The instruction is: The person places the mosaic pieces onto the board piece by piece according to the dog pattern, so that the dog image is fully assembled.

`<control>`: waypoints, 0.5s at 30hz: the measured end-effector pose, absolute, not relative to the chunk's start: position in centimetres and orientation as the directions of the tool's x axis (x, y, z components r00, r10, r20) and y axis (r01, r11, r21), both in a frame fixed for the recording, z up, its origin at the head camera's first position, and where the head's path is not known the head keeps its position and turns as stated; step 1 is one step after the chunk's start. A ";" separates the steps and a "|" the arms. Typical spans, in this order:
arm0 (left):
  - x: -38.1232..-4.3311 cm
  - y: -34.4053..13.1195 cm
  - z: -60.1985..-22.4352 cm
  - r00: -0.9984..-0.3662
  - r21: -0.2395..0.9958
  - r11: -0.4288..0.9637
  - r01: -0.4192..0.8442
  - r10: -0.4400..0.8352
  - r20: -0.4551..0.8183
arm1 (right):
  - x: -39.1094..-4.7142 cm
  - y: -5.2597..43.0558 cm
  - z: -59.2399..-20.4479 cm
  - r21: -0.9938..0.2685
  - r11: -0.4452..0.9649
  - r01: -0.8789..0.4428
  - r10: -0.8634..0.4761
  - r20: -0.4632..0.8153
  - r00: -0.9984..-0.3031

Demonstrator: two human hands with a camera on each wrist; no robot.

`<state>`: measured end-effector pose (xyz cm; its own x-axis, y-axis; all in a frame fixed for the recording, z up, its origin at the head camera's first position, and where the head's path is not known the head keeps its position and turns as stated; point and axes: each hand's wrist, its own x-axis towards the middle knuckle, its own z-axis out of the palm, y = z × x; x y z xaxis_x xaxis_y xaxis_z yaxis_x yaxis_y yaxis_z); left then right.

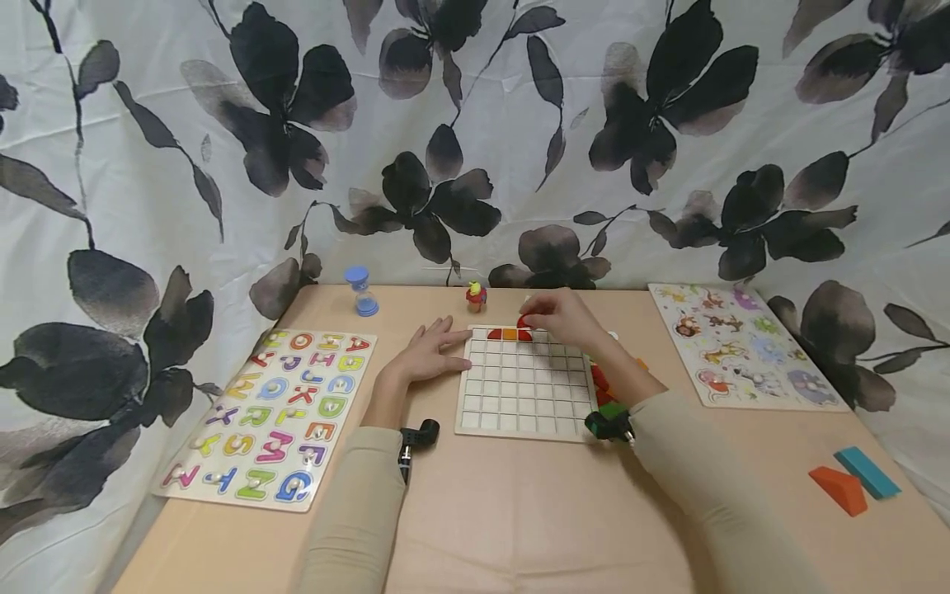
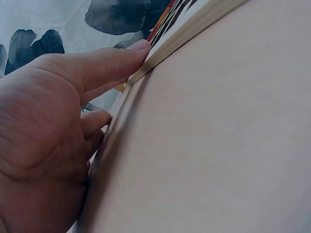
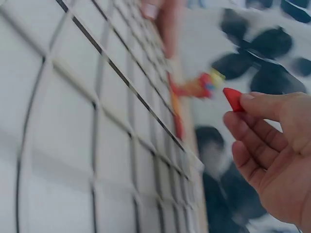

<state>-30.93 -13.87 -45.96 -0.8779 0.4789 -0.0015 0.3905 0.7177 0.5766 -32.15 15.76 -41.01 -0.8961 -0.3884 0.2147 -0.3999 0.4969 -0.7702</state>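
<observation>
A white board with a square grid (image 1: 523, 388) lies mid-table. Red and orange pieces (image 1: 510, 334) sit in its far row. Over that row, my right hand (image 1: 567, 320) pinches a small red piece with a curved edge (image 3: 233, 99) between thumb and fingers; in the right wrist view the piece is held clear of the grid. My left hand (image 1: 429, 355) rests at the board's left edge, fingers extended. Its thumb (image 2: 133, 53) touches the board's edge in the left wrist view. Loose red and green pieces (image 1: 602, 381) lie right of the board, partly hidden by my right forearm.
An alphabet puzzle board (image 1: 293, 421) is at left, an animal puzzle board (image 1: 731, 326) at back right. Behind the grid stand a blue sand timer (image 1: 361, 291) and a small colourful figurine (image 1: 476, 297). An orange block (image 1: 839, 489) and a blue block (image 1: 867, 473) lie front right.
</observation>
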 end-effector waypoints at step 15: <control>-31.0 -13.9 -46.0 -0.881 0.596 0.709 0.378 0.473 -0.004 | -33.5 7.7 -43.8 -0.679 0.597 -0.427 -0.504 0.097 -0.858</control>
<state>-31.04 -13.92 -45.99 -0.8811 0.4729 -0.0038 0.3778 0.7087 0.5958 -33.45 7.72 -43.78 -0.8582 -0.5041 0.0971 -0.4274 0.5969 -0.6790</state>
